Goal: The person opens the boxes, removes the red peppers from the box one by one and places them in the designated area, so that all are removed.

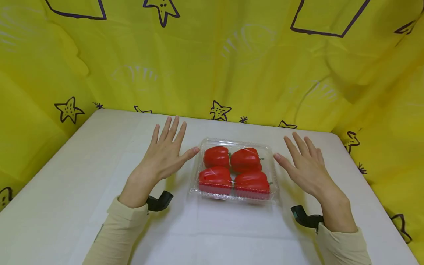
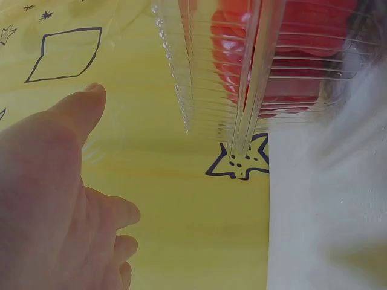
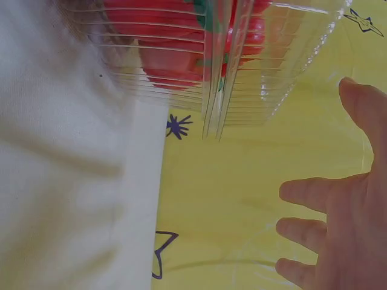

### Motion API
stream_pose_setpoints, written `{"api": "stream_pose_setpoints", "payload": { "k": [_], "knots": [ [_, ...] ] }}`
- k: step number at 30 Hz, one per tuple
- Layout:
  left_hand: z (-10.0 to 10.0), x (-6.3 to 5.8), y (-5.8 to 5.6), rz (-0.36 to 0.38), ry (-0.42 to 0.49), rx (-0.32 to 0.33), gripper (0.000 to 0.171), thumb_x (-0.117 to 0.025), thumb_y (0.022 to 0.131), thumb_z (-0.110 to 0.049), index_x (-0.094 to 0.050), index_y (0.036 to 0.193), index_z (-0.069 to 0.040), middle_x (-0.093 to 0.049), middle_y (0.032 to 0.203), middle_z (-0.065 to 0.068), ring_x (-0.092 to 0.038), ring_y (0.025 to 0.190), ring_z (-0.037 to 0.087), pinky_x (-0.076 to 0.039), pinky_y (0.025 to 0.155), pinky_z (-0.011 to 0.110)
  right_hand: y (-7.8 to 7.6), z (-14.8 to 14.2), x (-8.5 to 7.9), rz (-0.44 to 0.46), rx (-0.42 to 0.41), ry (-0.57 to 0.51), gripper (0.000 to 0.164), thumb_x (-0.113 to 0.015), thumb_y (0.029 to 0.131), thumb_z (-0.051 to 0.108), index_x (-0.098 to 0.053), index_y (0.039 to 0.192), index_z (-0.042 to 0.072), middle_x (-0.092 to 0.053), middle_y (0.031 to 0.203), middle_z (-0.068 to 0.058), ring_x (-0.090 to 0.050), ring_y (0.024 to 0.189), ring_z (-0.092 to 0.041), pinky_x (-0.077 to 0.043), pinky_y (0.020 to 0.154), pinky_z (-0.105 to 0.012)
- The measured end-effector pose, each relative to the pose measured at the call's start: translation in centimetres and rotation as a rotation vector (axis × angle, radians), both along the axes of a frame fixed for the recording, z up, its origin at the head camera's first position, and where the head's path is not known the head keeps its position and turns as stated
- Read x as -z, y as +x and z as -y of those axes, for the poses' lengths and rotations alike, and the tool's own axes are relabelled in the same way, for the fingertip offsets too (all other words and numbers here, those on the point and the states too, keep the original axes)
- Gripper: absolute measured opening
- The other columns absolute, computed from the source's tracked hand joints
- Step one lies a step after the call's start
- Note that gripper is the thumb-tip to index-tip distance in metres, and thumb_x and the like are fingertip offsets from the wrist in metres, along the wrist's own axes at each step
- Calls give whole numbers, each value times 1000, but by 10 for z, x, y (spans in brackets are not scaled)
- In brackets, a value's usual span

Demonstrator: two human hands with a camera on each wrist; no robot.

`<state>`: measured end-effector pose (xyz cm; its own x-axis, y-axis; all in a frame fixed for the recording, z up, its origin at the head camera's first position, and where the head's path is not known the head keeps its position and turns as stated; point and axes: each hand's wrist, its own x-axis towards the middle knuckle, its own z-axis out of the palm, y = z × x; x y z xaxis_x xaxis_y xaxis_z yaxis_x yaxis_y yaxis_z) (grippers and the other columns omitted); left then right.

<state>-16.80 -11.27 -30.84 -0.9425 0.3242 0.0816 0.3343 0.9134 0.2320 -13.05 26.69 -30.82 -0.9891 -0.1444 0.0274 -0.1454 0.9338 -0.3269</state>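
Note:
A clear plastic clamshell box (image 1: 195,190) lies on the white table in the head view, its lid down over several red bell peppers (image 1: 246,160) with green stems. To its left my left hand (image 1: 162,156) hovers palm down with fingers spread, the thumb tip close to the box's side. My right hand (image 1: 306,171) is held the same way off the right side, thumb toward the box. Neither hand holds anything. In the left wrist view, the ribbed box wall (image 2: 290,78) and rim stand apart from the thumb; the right wrist view shows a similar gap beside the ribbed wall (image 3: 163,66).
The white table (image 1: 212,235) runs back to a yellow curtain (image 1: 198,73) with dark star and box outlines, which also hangs along both sides. A black curved mount (image 1: 160,201) sits at the left wrist, and another black mount (image 1: 306,218) at the right.

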Motion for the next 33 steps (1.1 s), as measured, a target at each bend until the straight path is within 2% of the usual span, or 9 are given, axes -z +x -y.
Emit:
{"api": "stream_pose_setpoints", "payload": {
  "k": [9, 14, 18, 26, 33],
  "knots": [
    [-2, -1, 1, 3, 1, 10, 90, -37, 96, -68, -5, 160, -12, 9, 168, 10, 14, 155, 29, 13, 123, 54, 1, 0, -2, -43, -36, -36, 77, -40, 102, 55, -16, 159, 8, -5, 166, -21, 4, 151, -47, 1, 116, -72],
    [-5, -1, 3, 4, 9, 28, 90, -38, 97, -66, -6, 160, -11, 6, 168, 10, 12, 155, 29, 11, 124, 54, 5, -2, -2, -32, -35, -51, 76, -40, 102, 53, -18, 159, 7, -8, 165, -22, 1, 151, -48, -5, 114, -73],
    [-9, -2, 5, -2, 25, 57, 89, -41, 97, -64, -6, 160, -12, 5, 168, 10, 11, 156, 29, 7, 125, 54, 8, -3, -1, -16, -39, -132, 73, -42, 103, 49, -20, 158, 5, -11, 165, -23, -6, 149, -50, -13, 111, -76],
    [-24, -6, 12, -29, 59, 168, 89, -47, 97, -61, -9, 160, -10, -1, 169, 10, 4, 156, 30, 1, 126, 51, 17, -6, 6, 34, -60, -329, 65, -47, 104, 39, -26, 155, 4, -26, 159, -24, -27, 142, -49, -26, 108, -73],
    [-38, -9, 21, -65, 56, 274, 88, -54, 96, -55, -16, 159, -7, -9, 168, 11, -3, 156, 32, -5, 126, 52, 21, -5, 8, 50, -44, -444, 55, -48, 105, 33, -36, 150, 4, -41, 152, -21, -46, 135, -42, -39, 106, -64]
  ]
}}
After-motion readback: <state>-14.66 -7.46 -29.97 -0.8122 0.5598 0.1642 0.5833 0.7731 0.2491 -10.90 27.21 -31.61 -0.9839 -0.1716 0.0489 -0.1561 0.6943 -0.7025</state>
